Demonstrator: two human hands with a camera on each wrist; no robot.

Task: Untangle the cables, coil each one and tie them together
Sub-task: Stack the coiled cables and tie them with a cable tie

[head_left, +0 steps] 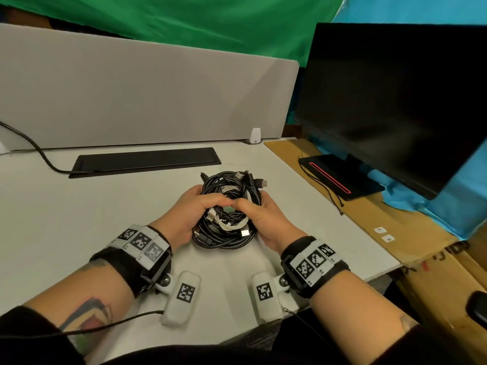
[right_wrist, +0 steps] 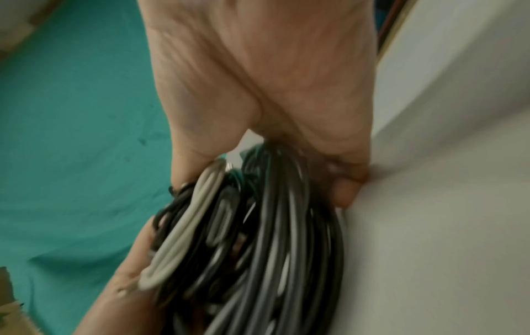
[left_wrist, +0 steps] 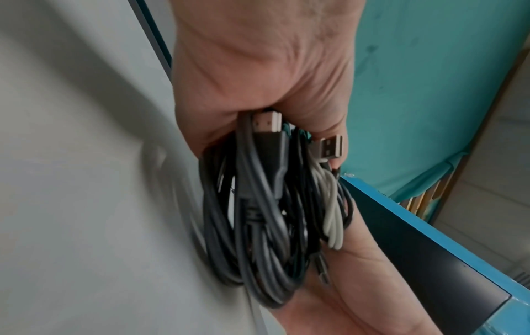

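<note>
Cables (head_left: pixel 226 209) bunched in one round coil, black ones (head_left: pixel 224 243) with a few white ones (head_left: pixel 232 224) mixed in, low on the desk (head_left: pixel 105 206) between both hands. Lower loops touching or just above the desktop; cannot tell which. Plugs (head_left: pixel 257 181) sticking out at the far side, another plug (head_left: pixel 245 232) pale at the near side.

Left hand (head_left: pixel 188 213) curled round the coil's left side, thumb over the top, fingers wrapped under. Seen from the left wrist: fingers closed tight on the strands, a flat black plug (left_wrist: pixel 266 129) and a USB plug (left_wrist: pixel 329 147) poking out by the palm (left_wrist: pixel 258 68).

Right hand (head_left: pixel 259 219) curled round the right side, thumb over the top meeting the left thumb at the middle of the coil. From the right wrist, blurred: fingers (right_wrist: pixel 344 192) closed on black and white loops (right_wrist: pixel 244 226), knuckles against the desk.

No containers in sight. Behind the coil a black slot cover (head_left: pixel 145 160) set in the desk, a grey divider (head_left: pixel 131 96), a dark monitor (head_left: pixel 395 101) on cardboard (head_left: pixel 395 227) at right.
</note>
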